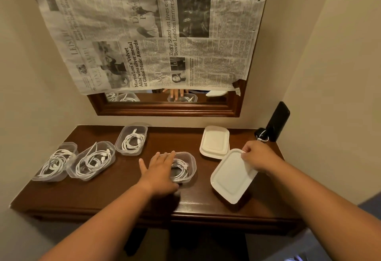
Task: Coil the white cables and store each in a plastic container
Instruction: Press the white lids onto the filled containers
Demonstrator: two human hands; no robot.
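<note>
Cable (181, 170) half hidden under flat left hand (159, 170); right hand (260, 157) pinching lid (229, 179).

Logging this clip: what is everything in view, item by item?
plastic containers: four, clear, two left, one back centre, one front centre
white cables: four, white, one coiled in each container
stacked lids: apparently two, white, back right
held lid: one, white, tilted, front right
table: one, dark brown, against wall
mirror: one, brown frame, above table
newspaper: one spread, black-and-white, over mirror
phone: one, black, leaning on right wall
small black item: one, beside phone
left hand: one, fingers straight, on front container
right hand: one, pinching held lid
</note>
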